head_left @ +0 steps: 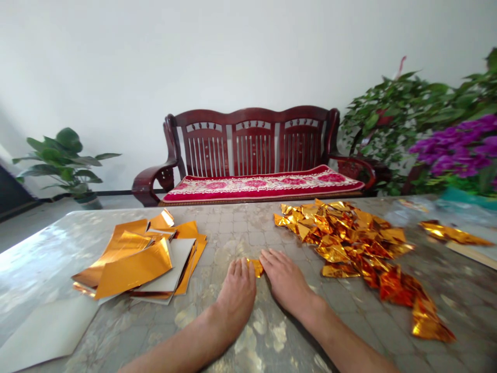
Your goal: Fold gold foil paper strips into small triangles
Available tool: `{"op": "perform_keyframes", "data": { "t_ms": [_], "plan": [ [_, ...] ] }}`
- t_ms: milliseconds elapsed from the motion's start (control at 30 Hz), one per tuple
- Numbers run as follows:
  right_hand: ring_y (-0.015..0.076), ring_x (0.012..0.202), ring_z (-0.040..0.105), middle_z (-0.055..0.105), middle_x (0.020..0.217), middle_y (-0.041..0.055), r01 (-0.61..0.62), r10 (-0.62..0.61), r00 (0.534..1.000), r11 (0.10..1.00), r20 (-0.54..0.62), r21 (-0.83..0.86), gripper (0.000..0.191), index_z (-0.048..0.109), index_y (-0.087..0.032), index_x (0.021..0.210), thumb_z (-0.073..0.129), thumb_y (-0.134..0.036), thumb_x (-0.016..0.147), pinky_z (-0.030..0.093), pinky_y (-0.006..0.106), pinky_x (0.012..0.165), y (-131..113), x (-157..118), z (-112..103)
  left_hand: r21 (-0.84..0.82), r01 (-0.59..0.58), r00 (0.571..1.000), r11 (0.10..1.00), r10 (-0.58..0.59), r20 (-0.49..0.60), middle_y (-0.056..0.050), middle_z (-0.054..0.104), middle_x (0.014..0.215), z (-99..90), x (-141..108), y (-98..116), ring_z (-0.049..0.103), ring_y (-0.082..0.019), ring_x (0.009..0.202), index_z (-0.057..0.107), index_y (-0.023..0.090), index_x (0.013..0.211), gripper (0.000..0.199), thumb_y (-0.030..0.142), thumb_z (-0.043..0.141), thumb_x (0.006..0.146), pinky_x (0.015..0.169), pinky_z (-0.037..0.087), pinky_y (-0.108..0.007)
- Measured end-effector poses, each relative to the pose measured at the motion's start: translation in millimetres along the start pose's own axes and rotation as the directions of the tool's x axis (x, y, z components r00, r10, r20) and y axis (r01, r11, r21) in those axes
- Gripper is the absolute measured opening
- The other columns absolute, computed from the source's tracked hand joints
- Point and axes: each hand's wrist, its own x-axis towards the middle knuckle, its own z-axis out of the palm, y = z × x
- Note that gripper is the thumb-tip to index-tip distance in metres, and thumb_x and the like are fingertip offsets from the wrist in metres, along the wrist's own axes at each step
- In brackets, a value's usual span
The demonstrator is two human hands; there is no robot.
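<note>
A small folded piece of gold foil paper [255, 268] lies on the table between my hands, partly covered by them. My left hand [237, 286] is at its left side, fingers together and bent down over the edge. From the right, my right hand [285, 277] holds the other side, its fingers close together and its thumb hidden. To the left is a loose stack of gold foil sheets [134, 264], some with pale backs showing. A heap of folded gold foil pieces [341, 233] spreads to the right of my hands.
The patterned table [233, 223] fills the foreground. A pale sheet [46, 331] lies at its front left. Toward the back right are another foil piece [458, 233] and clear plastic [411, 210]. Beyond stand a wooden bench [252, 140], potted plants [70, 160] and purple flowers [458, 145].
</note>
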Motion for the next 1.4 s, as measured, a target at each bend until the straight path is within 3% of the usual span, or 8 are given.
{"op": "perform_keyframes", "data": {
  "t_ms": [167, 300, 400, 500, 567, 833, 1267, 1400],
  "plan": [
    [0.0315, 0.128, 0.053, 0.053, 0.142, 0.0185, -0.123, 0.122, 0.992, 0.978, -0.014, -0.167, 0.050, 0.059, -0.015, 0.134, 0.037, -0.005, 0.090, 0.044, 0.052, 0.103, -10.5, -4.4, 10.6, -0.011, 0.019, 1.000, 1.000, -0.019, 0.008, -0.025, 0.056, 0.136, -3.7, -0.1, -2.4, 0.054, -0.033, 0.126, 0.054, 0.008, 0.133, 0.046, 0.006, 0.045, 0.088, 0.104, 0.041, -0.052],
    [0.0342, 0.127, 0.054, 0.054, 0.141, 0.0205, -0.149, 0.149, 0.989, 0.970, -0.013, -0.190, 0.049, 0.060, -0.013, 0.133, 0.038, -0.005, 0.089, 0.043, 0.055, 0.103, -13.8, -5.4, 6.1, 0.007, 0.010, 0.998, 1.000, -0.011, 0.063, -0.024, 0.054, 0.138, -9.7, -0.6, -4.9, 0.053, -0.033, 0.126, 0.053, 0.009, 0.135, 0.045, 0.009, 0.045, 0.090, 0.105, 0.040, -0.052],
    [0.0319, 0.119, 0.059, 0.060, 0.134, 0.0195, -0.144, 0.147, 0.989, 0.974, 0.005, -0.174, 0.044, 0.065, -0.014, 0.124, 0.040, -0.005, 0.089, 0.047, 0.047, 0.097, -9.7, -2.0, -9.9, -0.016, 0.002, 0.998, 1.000, -0.002, 0.057, -0.023, 0.053, 0.139, -12.2, -2.1, -5.8, 0.052, -0.034, 0.127, 0.049, 0.016, 0.140, 0.049, 0.012, 0.048, 0.091, 0.105, 0.038, -0.055],
    [0.0264, 0.092, 0.069, 0.074, 0.101, 0.0157, -0.171, 0.182, 0.979, 0.978, 0.094, -0.117, 0.036, 0.074, -0.014, 0.095, 0.041, -0.005, 0.088, 0.050, 0.036, 0.079, 1.5, 3.7, -25.6, -0.040, 0.002, 0.999, 0.999, 0.000, 0.046, -0.023, 0.053, 0.139, -14.7, -3.2, -5.6, 0.050, -0.036, 0.129, 0.047, 0.023, 0.142, 0.053, 0.013, 0.051, 0.090, 0.105, 0.035, -0.060],
    [0.0231, 0.088, 0.068, 0.073, 0.092, 0.0104, -0.231, 0.234, 0.970, 0.972, 0.065, -0.049, 0.033, 0.074, -0.019, 0.087, 0.043, -0.008, 0.089, 0.047, 0.031, 0.074, 10.3, 7.4, -30.0, -0.042, 0.003, 0.998, 0.999, 0.000, 0.061, -0.022, 0.054, 0.138, -17.5, -3.1, -5.5, 0.049, -0.036, 0.130, 0.047, 0.024, 0.142, 0.053, 0.013, 0.051, 0.090, 0.106, 0.034, -0.061],
    [0.0210, 0.099, 0.058, 0.066, 0.098, 0.0050, -0.229, 0.239, 0.969, 0.964, -0.063, 0.133, 0.011, 0.068, -0.022, 0.092, 0.061, -0.029, 0.088, 0.040, 0.029, 0.082, 21.6, 9.6, -14.3, -0.057, -0.030, 0.991, 0.998, 0.037, 0.127, -0.021, 0.054, 0.138, -35.1, 0.9, -10.4, 0.050, -0.034, 0.129, 0.047, 0.025, 0.142, 0.050, 0.015, 0.049, 0.093, 0.106, 0.034, -0.063],
    [0.0252, 0.101, 0.051, 0.064, 0.104, 0.0052, -0.313, 0.322, 0.943, 0.944, -0.080, 0.107, 0.022, 0.066, -0.025, 0.101, 0.064, -0.038, 0.084, 0.034, 0.034, 0.083, 4.0, 8.6, -11.2, -0.091, -0.056, 0.990, 0.994, 0.067, 0.123, -0.016, 0.061, 0.127, -40.4, 2.6, -18.9, 0.056, -0.030, 0.121, 0.051, 0.026, 0.136, 0.042, 0.017, 0.047, 0.095, 0.107, 0.033, -0.063],
    [0.0265, 0.102, 0.049, 0.063, 0.106, 0.0057, -0.332, 0.339, 0.939, 0.939, -0.067, 0.094, 0.028, 0.065, -0.025, 0.105, 0.066, -0.038, 0.081, 0.032, 0.035, 0.084, 2.0, 8.5, -10.4, -0.064, -0.045, 0.987, 0.997, 0.054, 0.150, -0.020, 0.059, 0.132, -39.6, 3.2, -17.0, 0.053, -0.032, 0.126, 0.052, 0.022, 0.136, 0.041, 0.018, 0.046, 0.096, 0.107, 0.033, -0.065]
  ]
}}
